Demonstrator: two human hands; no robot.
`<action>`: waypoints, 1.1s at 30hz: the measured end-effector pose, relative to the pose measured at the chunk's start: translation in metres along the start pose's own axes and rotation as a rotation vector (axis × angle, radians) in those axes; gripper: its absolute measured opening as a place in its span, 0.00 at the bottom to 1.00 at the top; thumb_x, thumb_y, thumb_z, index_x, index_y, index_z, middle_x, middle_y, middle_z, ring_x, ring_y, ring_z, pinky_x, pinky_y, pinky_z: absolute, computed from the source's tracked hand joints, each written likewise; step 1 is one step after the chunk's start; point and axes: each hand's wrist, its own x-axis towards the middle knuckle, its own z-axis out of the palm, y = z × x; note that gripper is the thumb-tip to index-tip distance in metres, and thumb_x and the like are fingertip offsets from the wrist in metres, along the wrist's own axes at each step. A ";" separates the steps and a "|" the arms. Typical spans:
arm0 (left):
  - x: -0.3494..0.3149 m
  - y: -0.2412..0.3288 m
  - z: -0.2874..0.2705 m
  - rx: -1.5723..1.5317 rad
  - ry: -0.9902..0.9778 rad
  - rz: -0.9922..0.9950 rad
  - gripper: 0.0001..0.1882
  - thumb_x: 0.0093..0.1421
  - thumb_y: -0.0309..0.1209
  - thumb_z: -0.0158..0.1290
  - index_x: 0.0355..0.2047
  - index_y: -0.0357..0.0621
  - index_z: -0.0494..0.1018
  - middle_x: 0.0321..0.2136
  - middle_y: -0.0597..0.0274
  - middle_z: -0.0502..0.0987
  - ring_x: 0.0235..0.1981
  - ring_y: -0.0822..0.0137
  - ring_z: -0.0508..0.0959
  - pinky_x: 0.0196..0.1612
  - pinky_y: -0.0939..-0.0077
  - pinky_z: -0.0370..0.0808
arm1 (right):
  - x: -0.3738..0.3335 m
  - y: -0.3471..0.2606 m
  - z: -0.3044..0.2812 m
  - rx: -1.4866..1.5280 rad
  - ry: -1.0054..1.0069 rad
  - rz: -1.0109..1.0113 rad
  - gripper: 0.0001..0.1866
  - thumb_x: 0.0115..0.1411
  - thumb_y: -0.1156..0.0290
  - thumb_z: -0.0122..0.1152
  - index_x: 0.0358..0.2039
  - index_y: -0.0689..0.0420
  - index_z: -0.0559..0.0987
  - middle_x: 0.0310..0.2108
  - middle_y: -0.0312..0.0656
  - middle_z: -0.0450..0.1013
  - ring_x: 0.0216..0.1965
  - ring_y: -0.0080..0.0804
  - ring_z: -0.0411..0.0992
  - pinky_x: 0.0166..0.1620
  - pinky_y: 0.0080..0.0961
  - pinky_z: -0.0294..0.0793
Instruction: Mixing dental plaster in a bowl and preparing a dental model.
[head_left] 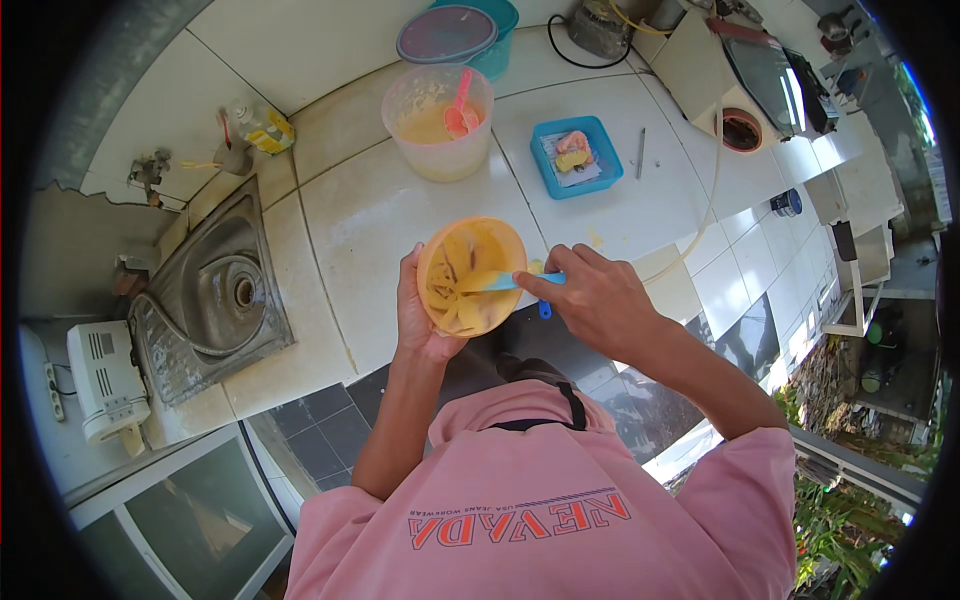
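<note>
Tilted toward me over the counter's front edge is an orange bowl (428, 262), its inside smeared with thick yellow batter. My left hand (415, 318) grips it from the left side and underneath. From the right, my right hand (592, 292) is closed around the light blue handle of a spatula (528, 281). The spatula's head lies inside the bowl against the batter. A small dark blue tip (545, 309) shows below my right fingers; I cannot tell what it belongs to.
Behind the bowl stands a translucent bucket (436, 160) of batter with a pink scoop (461, 118). To its right sits a blue tray (603, 178) with pink and yellow items. A metal sink (180, 345) is at left, a stove (765, 75) at far right, and a hose (716, 190) crosses the counter.
</note>
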 end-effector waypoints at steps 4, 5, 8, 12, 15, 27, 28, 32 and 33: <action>-0.007 0.007 -0.002 0.034 -0.032 0.009 0.26 0.63 0.51 0.45 0.51 0.44 0.70 0.46 0.56 0.76 0.46 0.58 0.77 0.49 0.58 0.76 | 0.007 -0.008 -0.017 0.031 0.098 0.028 0.22 0.51 0.77 0.57 0.49 0.49 0.76 0.34 0.39 0.70 0.34 0.31 0.72 0.26 0.27 0.74; -0.008 0.009 -0.001 0.034 -0.059 0.013 0.26 0.63 0.51 0.45 0.50 0.44 0.71 0.46 0.56 0.76 0.45 0.58 0.77 0.49 0.59 0.77 | 0.006 -0.009 -0.015 0.024 0.067 0.045 0.22 0.51 0.78 0.57 0.49 0.50 0.76 0.33 0.39 0.69 0.34 0.31 0.72 0.26 0.26 0.74; -0.008 0.013 0.005 0.086 -0.038 0.091 0.25 0.64 0.50 0.43 0.50 0.43 0.71 0.45 0.57 0.76 0.45 0.59 0.77 0.48 0.59 0.77 | -0.004 -0.013 -0.010 0.053 0.012 -0.002 0.22 0.50 0.78 0.57 0.49 0.53 0.75 0.31 0.38 0.69 0.33 0.30 0.74 0.25 0.26 0.74; -0.007 0.014 -0.004 0.168 -0.022 0.180 0.25 0.64 0.50 0.42 0.49 0.42 0.71 0.45 0.58 0.76 0.45 0.61 0.77 0.49 0.61 0.75 | -0.001 -0.011 -0.017 0.040 0.230 0.078 0.21 0.50 0.77 0.58 0.48 0.55 0.75 0.30 0.37 0.69 0.29 0.28 0.75 0.23 0.26 0.74; 0.000 0.011 0.004 0.137 -0.075 0.263 0.26 0.65 0.49 0.39 0.51 0.42 0.69 0.46 0.58 0.75 0.47 0.61 0.75 0.51 0.61 0.74 | 0.006 -0.007 -0.008 -0.035 0.088 0.189 0.17 0.54 0.75 0.58 0.46 0.56 0.73 0.27 0.38 0.71 0.26 0.31 0.75 0.24 0.29 0.74; 0.024 -0.009 -0.010 0.232 -0.014 0.469 0.29 0.66 0.48 0.36 0.61 0.45 0.57 0.48 0.57 0.71 0.51 0.61 0.72 0.54 0.62 0.70 | -0.027 -0.071 0.045 2.119 -0.387 0.839 0.19 0.67 0.60 0.51 0.49 0.61 0.75 0.15 0.27 0.61 0.16 0.09 0.55 0.18 0.10 0.49; 0.027 -0.010 -0.023 0.226 -0.015 0.457 0.29 0.66 0.48 0.36 0.61 0.45 0.57 0.48 0.57 0.71 0.51 0.61 0.72 0.54 0.62 0.70 | -0.030 -0.074 0.040 2.115 -0.379 0.854 0.19 0.67 0.60 0.51 0.49 0.61 0.75 0.15 0.27 0.61 0.16 0.09 0.55 0.18 0.10 0.49; 0.018 -0.005 -0.039 0.077 -0.136 0.409 0.26 0.65 0.53 0.41 0.52 0.48 0.68 0.49 0.60 0.72 0.51 0.60 0.73 0.53 0.60 0.72 | -0.032 -0.078 0.017 2.214 -0.172 0.719 0.18 0.67 0.61 0.51 0.50 0.62 0.75 0.17 0.30 0.64 0.15 0.11 0.55 0.17 0.10 0.51; 0.016 -0.004 -0.029 0.008 -0.086 0.378 0.27 0.64 0.54 0.41 0.53 0.48 0.67 0.49 0.60 0.72 0.51 0.60 0.72 0.53 0.59 0.72 | -0.034 -0.078 0.021 2.006 0.040 0.733 0.18 0.68 0.63 0.51 0.50 0.62 0.75 0.18 0.31 0.65 0.16 0.11 0.56 0.18 0.09 0.53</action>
